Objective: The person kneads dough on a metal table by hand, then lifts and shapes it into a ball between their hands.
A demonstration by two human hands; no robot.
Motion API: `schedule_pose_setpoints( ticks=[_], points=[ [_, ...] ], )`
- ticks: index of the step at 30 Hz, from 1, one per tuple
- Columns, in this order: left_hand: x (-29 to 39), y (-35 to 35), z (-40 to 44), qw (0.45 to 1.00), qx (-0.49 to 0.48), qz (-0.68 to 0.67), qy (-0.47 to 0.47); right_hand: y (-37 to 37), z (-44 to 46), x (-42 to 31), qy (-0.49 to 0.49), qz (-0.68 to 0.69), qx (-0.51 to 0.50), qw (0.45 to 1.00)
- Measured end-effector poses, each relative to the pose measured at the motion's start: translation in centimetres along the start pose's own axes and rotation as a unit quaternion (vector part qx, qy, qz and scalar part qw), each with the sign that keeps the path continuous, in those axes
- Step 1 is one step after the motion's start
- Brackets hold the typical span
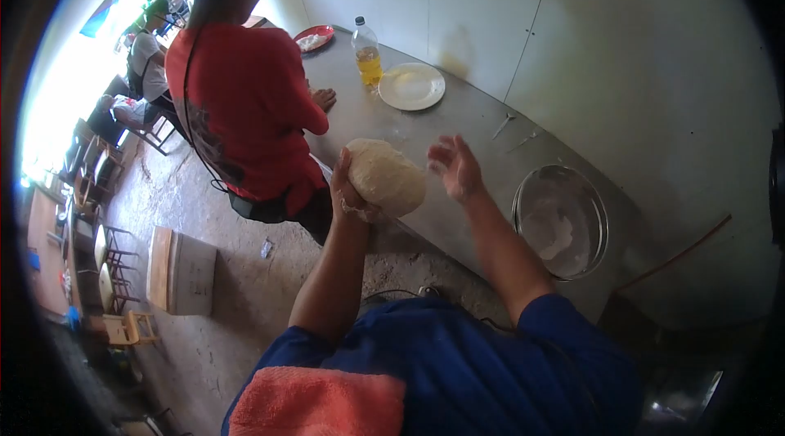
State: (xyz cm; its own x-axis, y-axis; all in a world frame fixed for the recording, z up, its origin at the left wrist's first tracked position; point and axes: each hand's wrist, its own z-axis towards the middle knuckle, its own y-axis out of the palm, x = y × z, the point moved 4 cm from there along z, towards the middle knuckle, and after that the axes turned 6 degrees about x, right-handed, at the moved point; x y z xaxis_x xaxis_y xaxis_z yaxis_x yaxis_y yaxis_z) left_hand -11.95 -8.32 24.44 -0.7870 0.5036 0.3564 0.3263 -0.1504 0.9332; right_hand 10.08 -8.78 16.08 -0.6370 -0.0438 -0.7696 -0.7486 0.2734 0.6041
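Observation:
A large pale ball of dough (387, 177) rests in my left hand (347, 191), whose fingers wrap its left side and underside. The dough is held up in front of me, near the edge of the metal table (482, 166). My right hand (458, 168) is raised just to the right of the dough, apart from it, with fingers spread and slightly curled and nothing in them. Right of my right forearm stands a clear round bowl (561, 222) with white powder inside.
A white plate (411, 87), a bottle of yellow liquid (367, 56) and a red plate of white powder (314, 39) stand toward the far end. Utensils (504, 125) lie near the wall. A person in a red shirt (237, 101) works at left. A box (184, 272) stands on the floor.

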Motion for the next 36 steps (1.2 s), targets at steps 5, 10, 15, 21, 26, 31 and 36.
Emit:
schedule_pose_setpoints(
  ticks=[5,10,15,21,26,31,36],
  points=[
    [0.0,-1.1,-0.7,0.993,0.046,0.113,0.012,8.4,-7.2,3.9,0.13,0.222,-0.087,0.962],
    [5.0,-0.3,-5.7,0.921,-0.143,0.357,-0.061,10.0,-7.2,5.0,0.116,0.329,-0.219,0.911],
    [13.9,-1.4,-11.6,0.697,0.105,0.696,-0.133,14.5,-8.1,9.8,0.086,0.211,-0.17,0.959],
    [19.1,-2.6,-19.7,0.431,0.215,0.841,0.248,24.9,-10.7,14.3,0.07,0.202,-0.245,0.946],
    [25.2,-5.8,-25.1,0.625,0.324,0.63,0.328,32.5,-15.0,15.9,0.164,0.211,-0.272,0.924],
    [21.7,-12.0,-25.8,0.97,0.154,0.071,0.175,37.5,-15.7,21.7,0.081,-0.012,-0.246,0.966],
    [23.0,-14.2,-28.4,0.966,0.027,-0.057,0.251,42.8,-18.8,21.7,-0.226,-0.493,-0.326,0.774]
  ],
)
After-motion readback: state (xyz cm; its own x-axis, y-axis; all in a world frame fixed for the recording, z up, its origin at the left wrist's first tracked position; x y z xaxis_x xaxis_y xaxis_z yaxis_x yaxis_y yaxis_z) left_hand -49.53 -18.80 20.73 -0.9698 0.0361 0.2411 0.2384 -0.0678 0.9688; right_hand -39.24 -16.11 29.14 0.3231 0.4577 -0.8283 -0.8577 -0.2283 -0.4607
